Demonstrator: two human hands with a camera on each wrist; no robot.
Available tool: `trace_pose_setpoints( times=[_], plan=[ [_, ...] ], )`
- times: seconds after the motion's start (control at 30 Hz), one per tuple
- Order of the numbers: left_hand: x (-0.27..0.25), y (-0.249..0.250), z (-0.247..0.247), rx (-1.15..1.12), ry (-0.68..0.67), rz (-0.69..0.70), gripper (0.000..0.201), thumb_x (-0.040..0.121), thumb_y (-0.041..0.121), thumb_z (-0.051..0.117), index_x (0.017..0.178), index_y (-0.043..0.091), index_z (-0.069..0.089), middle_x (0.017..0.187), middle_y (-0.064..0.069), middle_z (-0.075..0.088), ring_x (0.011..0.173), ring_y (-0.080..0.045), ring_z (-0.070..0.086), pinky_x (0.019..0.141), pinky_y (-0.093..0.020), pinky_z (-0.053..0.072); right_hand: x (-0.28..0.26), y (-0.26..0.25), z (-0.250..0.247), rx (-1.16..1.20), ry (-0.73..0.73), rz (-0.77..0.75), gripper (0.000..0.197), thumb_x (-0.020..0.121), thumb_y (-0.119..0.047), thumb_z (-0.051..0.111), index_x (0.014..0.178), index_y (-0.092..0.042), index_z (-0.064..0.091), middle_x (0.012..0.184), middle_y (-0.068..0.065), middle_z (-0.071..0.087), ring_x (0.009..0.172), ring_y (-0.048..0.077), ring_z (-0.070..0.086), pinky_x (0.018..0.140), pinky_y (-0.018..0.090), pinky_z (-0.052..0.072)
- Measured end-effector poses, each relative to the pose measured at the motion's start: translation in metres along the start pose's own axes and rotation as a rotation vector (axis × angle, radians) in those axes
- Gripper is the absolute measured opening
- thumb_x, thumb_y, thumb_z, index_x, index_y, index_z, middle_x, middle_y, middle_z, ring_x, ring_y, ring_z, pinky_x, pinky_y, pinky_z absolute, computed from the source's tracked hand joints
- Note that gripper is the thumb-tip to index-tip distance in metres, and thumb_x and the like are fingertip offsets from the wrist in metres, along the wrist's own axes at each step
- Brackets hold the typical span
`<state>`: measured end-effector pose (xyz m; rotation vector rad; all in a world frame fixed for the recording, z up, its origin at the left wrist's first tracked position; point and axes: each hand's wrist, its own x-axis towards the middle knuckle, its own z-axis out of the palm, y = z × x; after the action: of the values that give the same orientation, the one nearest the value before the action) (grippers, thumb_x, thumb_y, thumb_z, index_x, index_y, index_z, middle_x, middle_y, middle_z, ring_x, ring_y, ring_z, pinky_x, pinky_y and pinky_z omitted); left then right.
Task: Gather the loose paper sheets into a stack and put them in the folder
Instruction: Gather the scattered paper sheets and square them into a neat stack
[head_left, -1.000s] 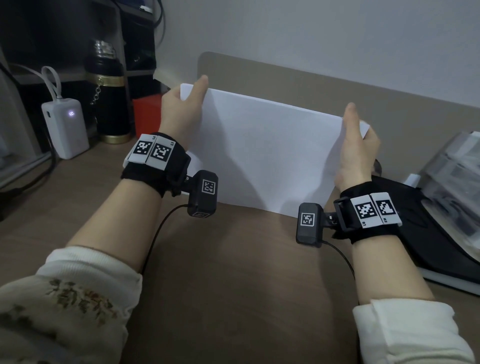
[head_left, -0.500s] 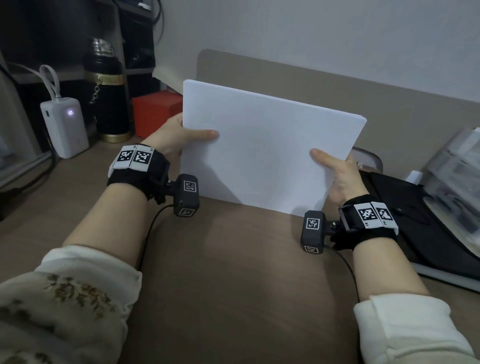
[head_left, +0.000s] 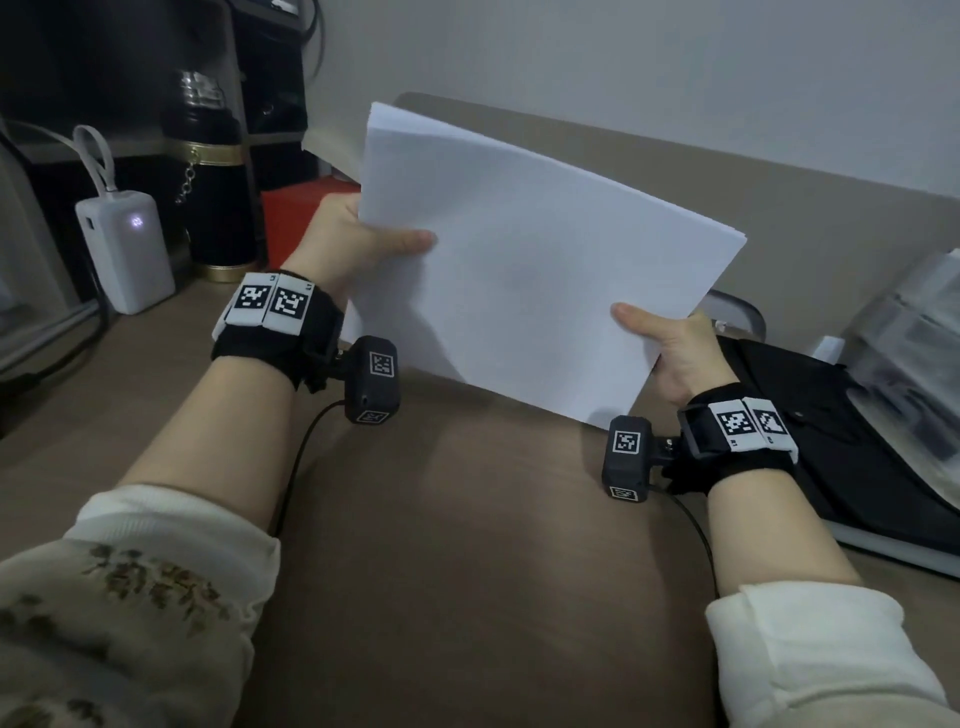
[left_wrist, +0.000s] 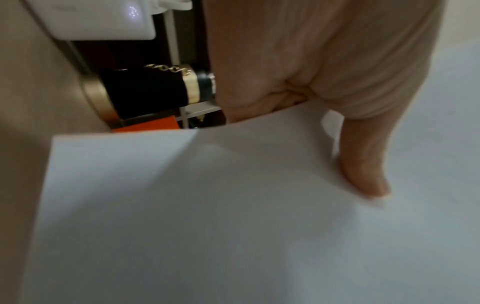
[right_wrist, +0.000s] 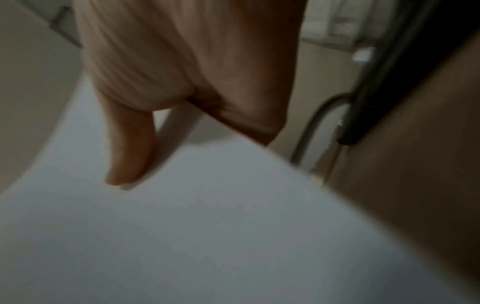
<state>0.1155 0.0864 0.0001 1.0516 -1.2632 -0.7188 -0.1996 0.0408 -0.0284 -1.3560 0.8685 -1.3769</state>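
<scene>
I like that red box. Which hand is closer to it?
Left. The left hand holds the paper stack right beside the red box; the right hand holds the stack's opposite edge, far across.

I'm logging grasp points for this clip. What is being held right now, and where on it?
The stack of white paper sheets, raised off the desk. The left hand pinches its left edge, the right hand its lower right edge, thumbs on the front.
</scene>
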Motion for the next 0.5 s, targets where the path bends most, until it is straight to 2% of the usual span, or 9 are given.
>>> trace_pose_setpoints(
  times=[0.07,0.13,0.17,0.23,0.3,0.33,0.4,0.43,0.5],
  plan=[
    [0.001,0.012,0.003,0.097,0.052,0.085,0.024,0.072,0.013,0.083,0.093,0.011,0.072,0.100,-0.007,0.073,0.093,-0.023,0.070,0.084,-0.041,0.057,0.005,-0.007,0.001,-0.076,0.058,-0.053,0.041,0.074,0.002,0.076,0.111,-0.007,0.064,0.106,0.001,0.072,0.098,0.016,0.070,0.083,0.031,0.053],
    [0.002,0.024,0.006,0.206,0.094,0.171,0.014,0.075,0.014,0.082,0.080,0.019,0.070,0.087,0.002,0.071,0.079,-0.008,0.069,0.074,-0.029,0.057,0.008,-0.015,0.005,-0.149,0.135,-0.142,0.058,0.073,0.003,0.076,0.126,-0.006,0.054,0.115,0.002,0.067,0.103,0.014,0.067,0.085,0.030,0.053],
    [0.002,0.030,0.007,0.273,0.108,0.226,0.014,0.076,0.014,0.080,0.075,0.021,0.068,0.081,0.007,0.068,0.071,0.002,0.065,0.067,-0.021,0.055,0.009,-0.018,0.006,-0.181,0.181,-0.189,0.072,0.072,0.002,0.078,0.135,-0.008,0.044,0.121,0.001,0.061,0.108,0.014,0.063,0.090,0.031,0.052],
    [-0.001,0.044,0.011,0.441,0.122,0.358,0.022,0.079,0.017,0.077,0.064,0.024,0.062,0.068,0.013,0.059,0.055,0.014,0.055,0.054,-0.009,0.043,0.008,-0.025,0.006,-0.287,0.301,-0.303,0.100,0.068,-0.008,0.082,0.147,-0.016,0.021,0.135,0.003,0.042,0.124,0.017,0.047,0.105,0.035,0.041],
    [-0.007,0.059,0.014,0.623,0.150,0.512,0.038,0.080,0.023,0.074,0.053,0.029,0.049,0.055,0.015,0.046,0.045,0.009,0.046,0.046,-0.007,0.029,0.006,-0.034,0.002,-0.472,0.363,-0.458,0.112,0.063,-0.023,0.084,0.149,-0.019,0.013,0.144,0.003,0.026,0.135,0.018,0.029,0.113,0.039,0.028],
    [-0.011,0.065,0.016,0.691,0.159,0.583,0.041,0.081,0.026,0.073,0.051,0.027,0.046,0.050,0.013,0.041,0.043,0.002,0.043,0.045,-0.011,0.026,0.005,-0.040,0.001,-0.587,0.358,-0.520,0.111,0.062,-0.030,0.083,0.149,-0.024,0.015,0.145,0.001,0.026,0.137,0.016,0.025,0.114,0.038,0.024],
    [-0.017,0.076,0.021,0.776,0.144,0.711,0.039,0.087,0.035,0.066,0.056,0.012,0.059,0.048,0.002,0.047,0.046,-0.014,0.046,0.045,-0.023,0.033,0.004,-0.052,0.004,-0.820,0.272,-0.588,0.091,0.063,-0.039,0.080,0.141,-0.033,0.034,0.138,-0.005,0.040,0.133,0.016,0.033,0.111,0.035,0.028],
    [-0.019,0.079,0.023,0.805,0.122,0.769,0.041,0.089,0.037,0.062,0.063,0.005,0.066,0.050,-0.004,0.052,0.047,-0.024,0.049,0.046,-0.028,0.037,0.004,-0.056,0.007,-0.874,0.194,-0.599,0.073,0.065,-0.038,0.079,0.131,-0.032,0.049,0.129,-0.006,0.052,0.126,0.015,0.043,0.105,0.033,0.034],
    [-0.021,0.082,0.027,0.815,0.043,0.842,0.041,0.091,0.031,0.055,0.065,0.002,0.069,0.049,-0.009,0.050,0.048,-0.033,0.047,0.046,-0.039,0.040,0.000,-0.059,0.015,-0.795,0.034,-0.549,0.035,0.071,-0.026,0.079,0.104,-0.025,0.068,0.098,-0.010,0.067,0.095,0.003,0.060,0.082,0.024,0.045]
  ],
)
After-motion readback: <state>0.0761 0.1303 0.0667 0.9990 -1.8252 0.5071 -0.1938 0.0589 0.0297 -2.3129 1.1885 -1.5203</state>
